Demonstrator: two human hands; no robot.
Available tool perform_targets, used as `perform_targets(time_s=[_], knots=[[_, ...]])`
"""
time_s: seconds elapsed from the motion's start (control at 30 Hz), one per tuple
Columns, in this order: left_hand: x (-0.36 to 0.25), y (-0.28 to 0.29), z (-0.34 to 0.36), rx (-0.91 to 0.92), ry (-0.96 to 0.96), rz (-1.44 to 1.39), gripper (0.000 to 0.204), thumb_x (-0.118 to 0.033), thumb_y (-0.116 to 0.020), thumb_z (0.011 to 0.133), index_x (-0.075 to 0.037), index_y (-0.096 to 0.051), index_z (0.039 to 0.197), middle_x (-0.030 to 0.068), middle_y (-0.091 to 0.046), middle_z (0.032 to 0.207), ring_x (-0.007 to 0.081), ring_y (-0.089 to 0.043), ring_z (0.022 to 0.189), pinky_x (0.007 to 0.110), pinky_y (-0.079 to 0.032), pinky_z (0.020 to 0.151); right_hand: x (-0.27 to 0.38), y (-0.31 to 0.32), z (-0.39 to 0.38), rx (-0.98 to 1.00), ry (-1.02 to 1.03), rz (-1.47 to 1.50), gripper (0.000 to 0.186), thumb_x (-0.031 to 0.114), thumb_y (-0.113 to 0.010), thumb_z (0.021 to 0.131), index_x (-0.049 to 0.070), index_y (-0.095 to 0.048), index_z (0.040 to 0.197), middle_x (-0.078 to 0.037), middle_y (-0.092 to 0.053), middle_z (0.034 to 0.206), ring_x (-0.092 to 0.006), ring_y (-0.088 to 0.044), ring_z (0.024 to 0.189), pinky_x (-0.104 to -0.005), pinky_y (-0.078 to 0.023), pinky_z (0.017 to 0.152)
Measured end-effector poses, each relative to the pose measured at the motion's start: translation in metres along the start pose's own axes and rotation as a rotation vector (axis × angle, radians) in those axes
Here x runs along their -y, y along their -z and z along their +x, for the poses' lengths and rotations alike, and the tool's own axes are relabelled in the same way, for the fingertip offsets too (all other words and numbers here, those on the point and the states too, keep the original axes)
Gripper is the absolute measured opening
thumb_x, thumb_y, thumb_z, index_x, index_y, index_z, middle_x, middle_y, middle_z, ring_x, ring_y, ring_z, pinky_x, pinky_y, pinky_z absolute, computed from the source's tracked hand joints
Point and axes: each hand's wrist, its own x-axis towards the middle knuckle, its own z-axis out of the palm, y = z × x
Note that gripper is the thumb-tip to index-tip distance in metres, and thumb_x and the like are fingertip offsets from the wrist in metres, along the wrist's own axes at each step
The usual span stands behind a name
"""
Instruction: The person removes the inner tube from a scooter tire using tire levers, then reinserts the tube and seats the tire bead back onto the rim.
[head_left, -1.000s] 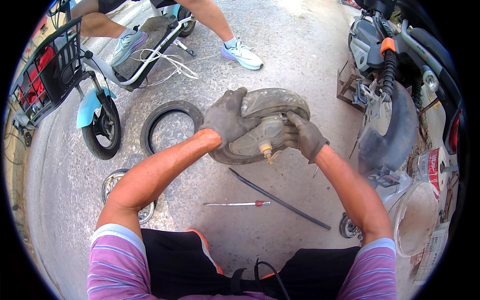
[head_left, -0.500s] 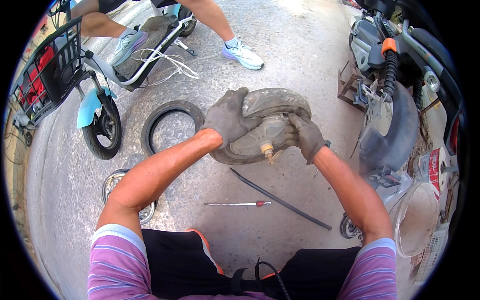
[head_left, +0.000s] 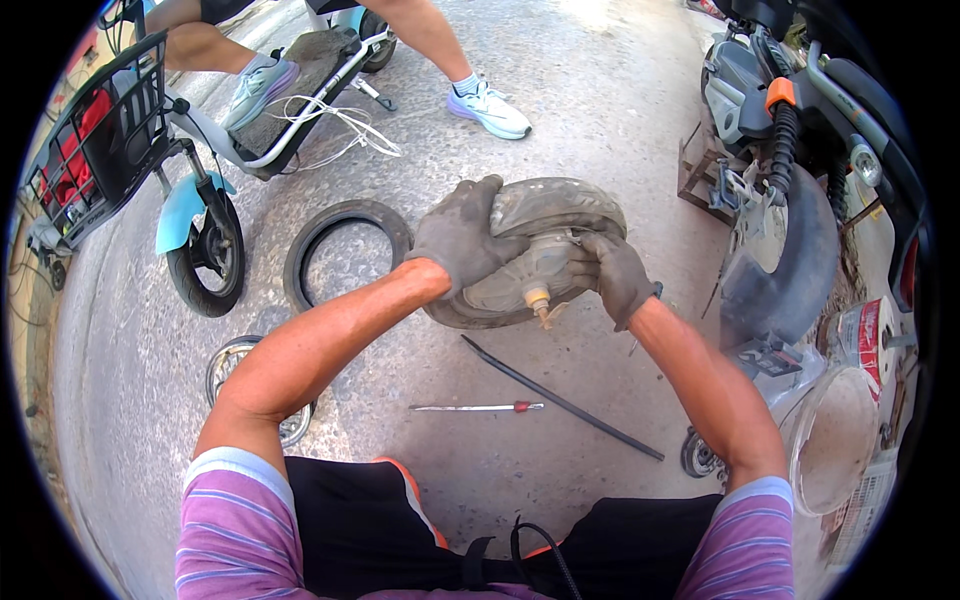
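A worn, dusty tyre [head_left: 560, 200] with a wheel hub in its middle is held tilted in front of me. From the hub an axle end [head_left: 538, 300] with a yellowish collar sticks out toward me. My left hand [head_left: 465, 235], in a grey glove, grips the tyre's left side, thumb stretched across toward the hub. On the right, my gloved right hand [head_left: 618, 275] holds the tyre's edge, its fingers curled in by the hub. The wheel's far underside is hidden.
A loose tyre [head_left: 298, 265] lies on the ground at left, near a spoked metal wheel [head_left: 230, 370]. A black bar [head_left: 560, 395] and a red-marked rod [head_left: 475, 407] lie before me. A scooter [head_left: 290, 130] with a person's feet stands ahead; a motorbike [head_left: 790, 190] and bucket [head_left: 835, 435] are right.
The hands and the wheel keep nearly the same place. My right fingers have shifted slightly along the tyre's edge by the hub.
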Motion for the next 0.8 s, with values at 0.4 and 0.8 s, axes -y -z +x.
perform_targets(time_s=[0.4, 0.8], knots=[[0.000, 0.000, 0.001, 0.002, 0.014, -0.004, 0.094, -0.051, -0.084, 0.084, -0.005, -0.049, 0.159, 0.0254, -0.062, 0.144, 0.0404, -0.063, 0.134, 0.048, -0.051, 0.114, 0.001, 0.007, 0.002, -0.023, -0.017, -0.062, 0.039, 0.040, -0.064, 0.106, 0.006, -0.067, 0.125, -0.007, -0.073, 0.102, -0.0183, -0.073, 0.087, -0.0337, -0.062, 0.077], [-0.001, 0.002, 0.001, 0.024, 0.016, 0.008, 0.094, -0.051, -0.083, 0.085, -0.005, -0.048, 0.159, 0.0259, -0.062, 0.144, 0.0402, -0.063, 0.134, 0.049, -0.051, 0.114, -0.006, 0.009, 0.003, 0.043, -0.007, 0.019, 0.036, 0.040, -0.066, 0.107, 0.007, -0.066, 0.121, -0.005, -0.072, 0.101, -0.0158, -0.072, 0.084, -0.0302, -0.062, 0.073]])
